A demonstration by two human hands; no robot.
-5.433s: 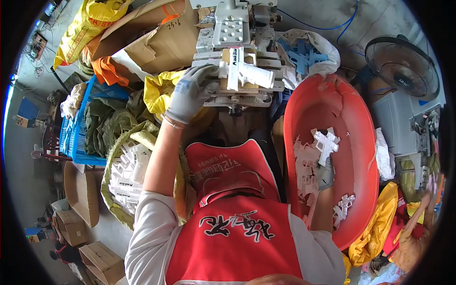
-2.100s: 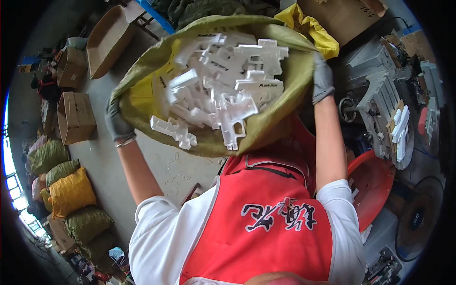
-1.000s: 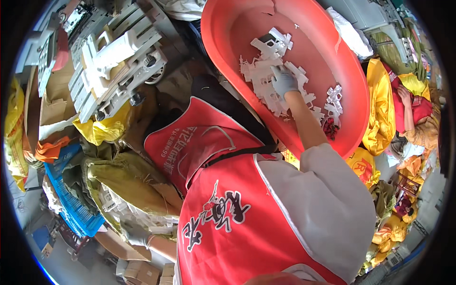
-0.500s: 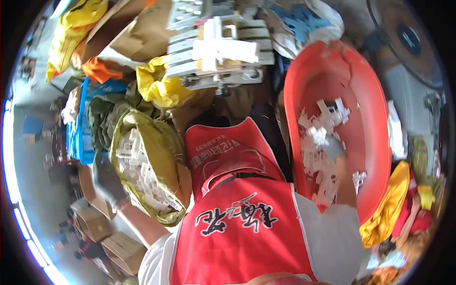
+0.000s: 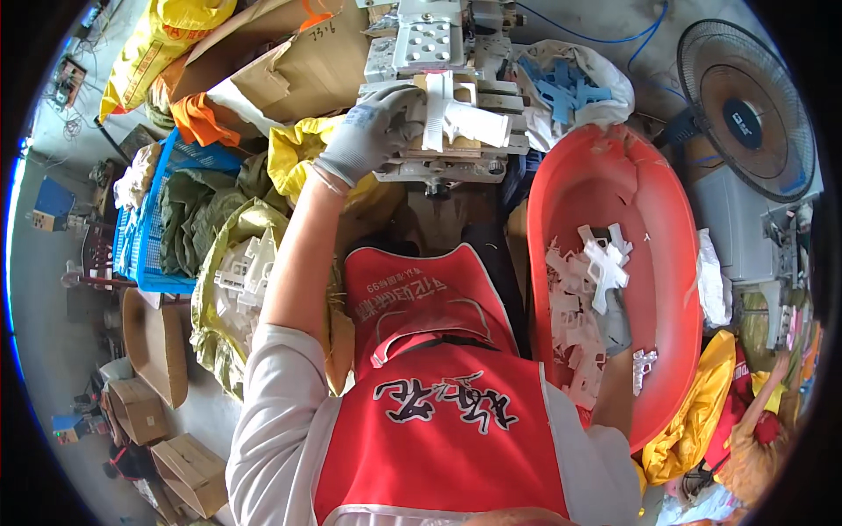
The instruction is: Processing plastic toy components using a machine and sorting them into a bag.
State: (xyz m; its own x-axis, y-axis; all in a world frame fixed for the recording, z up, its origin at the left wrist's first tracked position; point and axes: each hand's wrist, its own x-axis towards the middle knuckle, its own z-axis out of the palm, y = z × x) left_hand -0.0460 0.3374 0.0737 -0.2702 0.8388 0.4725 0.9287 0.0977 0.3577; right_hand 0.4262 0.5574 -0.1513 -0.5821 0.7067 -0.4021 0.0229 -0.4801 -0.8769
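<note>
My left hand (image 5: pixel 377 131), in a grey glove, reaches up to the metal fixture (image 5: pixel 395 66). Its bent fingers close at the left end of a white plastic toy pistol piece (image 5: pixel 465 123) lying on the fixture; the fingertips are partly hidden. My right hand (image 5: pixel 616 326), also gloved, is down inside the red tub (image 5: pixel 671 289). It grips another white toy pistol piece (image 5: pixel 605 265), which sticks out beyond the fingers. Loose white plastic pieces (image 5: pixel 570 307) lie in the tub along its left side, and a small silvery-white piece (image 5: pixel 643 368) lies near the hand's right.
An olive sack of white plastic parts (image 5: pixel 246 276) stands left of my legs, by a blue basket (image 5: pixel 149 223). Cardboard boxes (image 5: pixel 303 74) are behind. A white bag with blue toy pistols (image 5: pixel 561 88) and a fan (image 5: pixel 745 114) stand at far right; another person (image 5: pixel 763 434) is lower right.
My left hand has swung from beside the olive sack up to the fixture and its white piece. In the tub, my right hand has drawn back slightly; a whole toy pistol piece now shows in it.
</note>
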